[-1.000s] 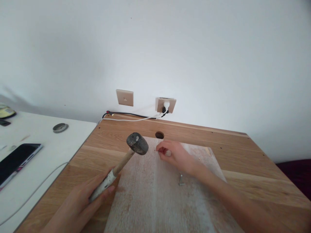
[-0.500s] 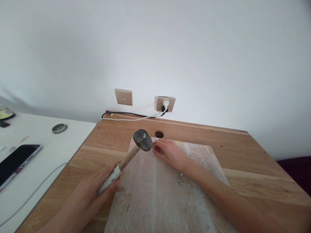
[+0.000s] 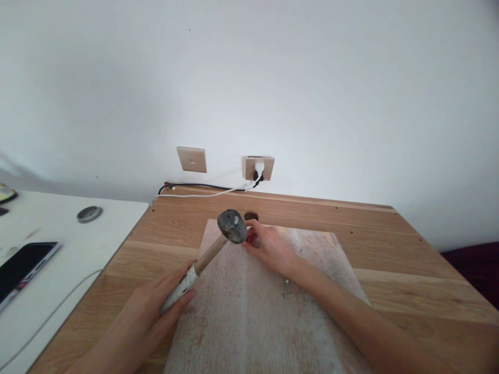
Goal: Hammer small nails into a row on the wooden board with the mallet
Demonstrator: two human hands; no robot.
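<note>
My left hand [image 3: 156,306] is closed round the white grip of a rubber mallet [image 3: 211,254]. The mallet slants up to the right, its dark, scuffed head raised over the far left part of a worn, whitish wooden board [image 3: 249,317]. My right hand [image 3: 271,246] is over the board's far end, thumb and fingers pinched just behind the mallet head. That head hides the fingertips, so whatever is between them does not show. A small metal screw or bolt [image 3: 287,288] sits on the board by my right forearm.
The board lies on a wooden desk [image 3: 393,249] with a round cable hole [image 3: 251,216] near the wall. Cables [image 3: 202,195] run along the desk's back edge to a wall socket [image 3: 260,169]. On the white table [image 3: 97,249] at left are a phone [image 3: 25,267] and a round grey dish [image 3: 89,214].
The view has shifted slightly. The mallet head has come a little closer to my right fingers, covering more of their tips. Both hands keep nearly the same pose.
</note>
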